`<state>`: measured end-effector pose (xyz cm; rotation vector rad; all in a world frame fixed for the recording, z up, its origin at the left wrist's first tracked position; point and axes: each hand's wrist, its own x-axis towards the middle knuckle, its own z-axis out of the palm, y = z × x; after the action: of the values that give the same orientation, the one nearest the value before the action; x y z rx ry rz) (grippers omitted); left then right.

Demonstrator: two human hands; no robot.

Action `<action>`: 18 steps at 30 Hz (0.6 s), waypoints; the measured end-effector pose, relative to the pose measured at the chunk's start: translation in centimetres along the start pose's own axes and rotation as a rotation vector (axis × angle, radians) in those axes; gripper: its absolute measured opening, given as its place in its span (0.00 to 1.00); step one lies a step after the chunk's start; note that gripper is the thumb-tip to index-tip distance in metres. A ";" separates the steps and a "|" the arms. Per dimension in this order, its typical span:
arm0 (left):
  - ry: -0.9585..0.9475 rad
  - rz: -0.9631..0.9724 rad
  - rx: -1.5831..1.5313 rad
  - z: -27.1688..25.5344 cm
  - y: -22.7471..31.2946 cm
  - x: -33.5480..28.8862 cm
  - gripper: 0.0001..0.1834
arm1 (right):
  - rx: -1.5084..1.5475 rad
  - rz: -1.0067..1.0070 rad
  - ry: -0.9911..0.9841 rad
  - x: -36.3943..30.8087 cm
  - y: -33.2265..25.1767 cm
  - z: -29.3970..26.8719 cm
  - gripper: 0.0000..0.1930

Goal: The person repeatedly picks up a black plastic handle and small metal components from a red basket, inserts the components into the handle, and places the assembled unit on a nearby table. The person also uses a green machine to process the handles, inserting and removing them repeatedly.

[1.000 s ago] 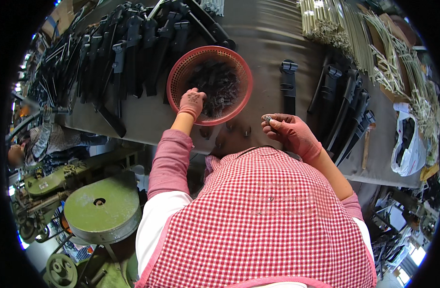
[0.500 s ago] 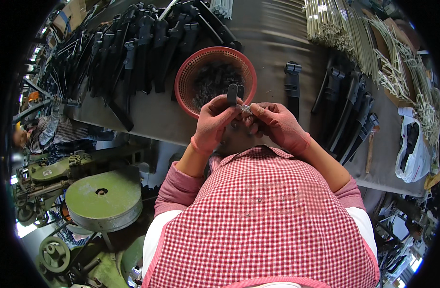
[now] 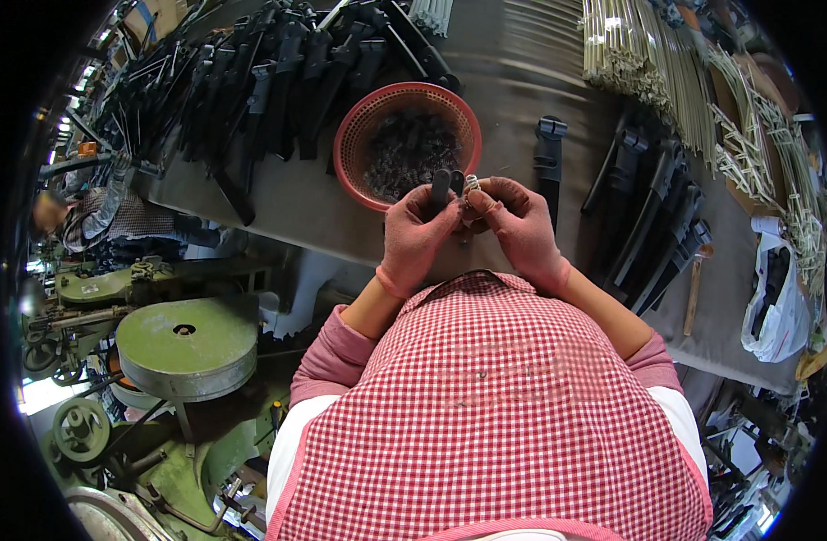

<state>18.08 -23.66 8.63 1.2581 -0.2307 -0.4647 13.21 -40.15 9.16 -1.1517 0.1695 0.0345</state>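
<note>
My left hand (image 3: pixel 411 239), in a pink work glove, pinches a short black strap piece (image 3: pixel 441 186) whose rounded ends stick up above the fingers. Close against it, my right hand (image 3: pixel 529 236), gloved alike, holds a small silver metal buckle (image 3: pixel 472 183) between thumb and fingers. The fingertips of both hands nearly meet, so the lower part of the strap piece is hidden. Just beyond them stands a red perforated plastic basket (image 3: pixel 341 135) with a heap of small dark and shiny pieces (image 3: pixel 413 149) inside.
Black belts (image 3: pixel 287 81) pile up at the far left, and more black belts (image 3: pixel 652 203) lie to the right. Bundled pale rods (image 3: pixel 648 72), a wooden-handled hammer (image 3: pixel 693 293) and a white plastic bag (image 3: pixel 779 316) sit farther right. A green machine (image 3: pixel 186 343) stands at left; another person's sleeve (image 3: pixel 107 216) shows beyond.
Both hands have turned slightly, and the buckle now stands upright above the right fingertips, beside the strap piece. The whole view has shifted a little.
</note>
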 end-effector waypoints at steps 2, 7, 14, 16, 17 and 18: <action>0.032 0.001 0.009 0.3 -0.2 -0.1 0.07 | 0.101 0.071 0.015 0.0 0.2 -0.1 0.09; 0.074 0.038 -0.039 0.4 -0.6 -1.0 0.08 | -0.314 0.045 -0.042 -0.3 -0.8 -0.7 0.09; -0.060 -0.047 0.147 -0.8 -0.9 -2.8 0.09 | -0.385 0.121 -0.155 -0.8 -1.0 -0.9 0.10; -0.030 -0.106 0.030 -1.2 -1.2 -3.4 0.06 | -0.222 0.177 -0.104 -1.0 0.0 -0.5 0.10; -0.013 -0.133 -0.030 -1.4 -1.4 -3.6 0.05 | -0.176 0.173 -0.077 -1.1 0.6 -0.2 0.10; 0.002 -0.156 -0.062 -1.6 -1.6 -4.0 0.05 | -0.128 0.160 -0.068 -1.2 1.1 0.0 0.10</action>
<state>14.90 -20.81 6.92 1.2205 -0.1151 -0.6004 11.95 -39.60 8.34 -1.2603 0.2004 0.2285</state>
